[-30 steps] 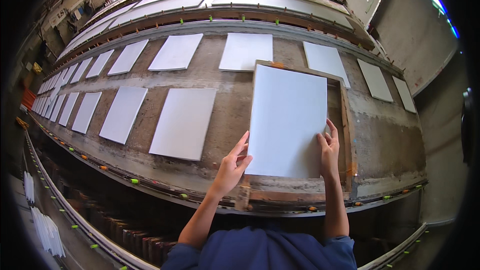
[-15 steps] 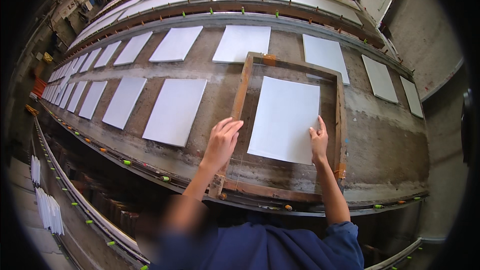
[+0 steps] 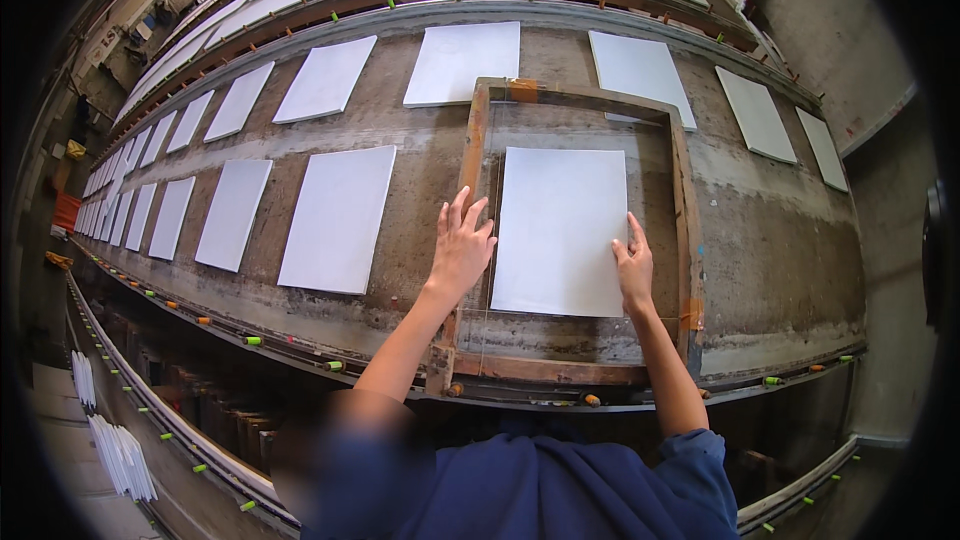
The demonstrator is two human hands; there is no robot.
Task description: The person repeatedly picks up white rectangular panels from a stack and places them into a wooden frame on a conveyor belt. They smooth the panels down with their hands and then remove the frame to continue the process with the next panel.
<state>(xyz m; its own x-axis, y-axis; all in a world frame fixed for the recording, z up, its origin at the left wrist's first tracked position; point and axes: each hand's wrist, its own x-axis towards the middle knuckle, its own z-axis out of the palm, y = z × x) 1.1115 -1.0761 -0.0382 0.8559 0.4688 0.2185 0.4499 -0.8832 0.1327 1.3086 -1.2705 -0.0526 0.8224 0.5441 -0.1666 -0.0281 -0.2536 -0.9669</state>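
While hands [image 3: 463,248] [image 3: 634,268] spread loosely, smooth white rectangular panel [image 3: 558,230] lies inside worn wooden frame [image 3: 686,210].

The one view looked down from the person's head, above and behind the hands [image 3: 462,248], upright and facing forward across the counter [image 3: 780,260]; it stood close enough for both forearms [image 3: 670,372] to show below the hands; its wide fisheye bent the counter's edges beyond the hands into curves, with dark rounded corners well out to either side of them.
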